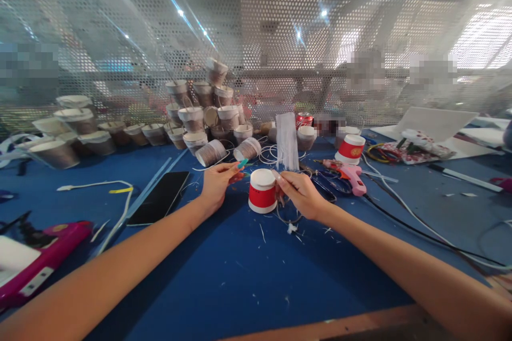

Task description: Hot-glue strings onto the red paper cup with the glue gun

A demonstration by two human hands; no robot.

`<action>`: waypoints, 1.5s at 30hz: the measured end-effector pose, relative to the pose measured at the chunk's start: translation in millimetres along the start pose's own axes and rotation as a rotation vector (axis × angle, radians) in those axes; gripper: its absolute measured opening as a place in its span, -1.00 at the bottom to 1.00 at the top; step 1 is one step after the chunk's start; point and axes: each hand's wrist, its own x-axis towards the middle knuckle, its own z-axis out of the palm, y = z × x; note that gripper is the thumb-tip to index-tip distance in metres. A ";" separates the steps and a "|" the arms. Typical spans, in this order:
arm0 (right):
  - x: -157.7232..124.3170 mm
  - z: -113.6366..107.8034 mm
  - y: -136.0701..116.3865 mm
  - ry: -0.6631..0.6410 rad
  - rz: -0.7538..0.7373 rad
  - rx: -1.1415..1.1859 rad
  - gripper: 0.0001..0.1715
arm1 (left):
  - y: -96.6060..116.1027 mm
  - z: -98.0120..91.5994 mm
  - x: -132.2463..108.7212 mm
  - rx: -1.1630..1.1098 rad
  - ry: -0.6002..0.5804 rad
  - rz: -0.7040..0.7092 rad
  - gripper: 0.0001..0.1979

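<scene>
A small white paper cup [262,197] with a red band stands upside down on the blue table in front of me. My right hand [302,193] has its thumb and fingers pinched at the cup's right side near the top. My left hand [219,184] is just left of the cup and apart from it. Its fingers reach toward the cup, with teal at the tips, and a small gap shows between them. A thin cord loop and a white scrap [292,228] lie below my right hand.
Many brown-and-white cups [192,119] are stacked along the mesh panel. A pink glue gun [352,178], pliers and a second red-banded cup [350,150] stand right. Left are a black phone [160,198], a white cable and a magenta tool [60,242]. White strips [287,141] stand behind.
</scene>
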 end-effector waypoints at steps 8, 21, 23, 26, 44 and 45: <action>0.2 0.6 0.6 -0.001 0.009 0.020 -0.55 | -2.5 1.3 1.0 0.030 0.015 0.016 -0.67; -0.2 0.7 2.8 0.002 0.022 0.028 -0.54 | -4.1 -2.3 1.7 0.327 0.058 0.394 -0.79; -0.3 0.9 2.9 0.003 0.023 0.032 -0.54 | -2.3 -2.4 0.1 0.344 0.080 0.378 -0.79; -0.5 1.3 2.9 0.009 0.028 0.046 -0.54 | 0.0 -2.0 -3.7 0.339 0.049 0.404 -0.61; -0.9 1.4 2.8 0.005 0.020 0.110 -0.54 | 1.1 9.5 -27.6 0.669 -0.754 0.750 -0.28; -1.0 1.2 2.2 -0.003 0.019 0.117 -0.55 | 1.5 10.1 -28.9 0.644 -0.747 0.709 -0.28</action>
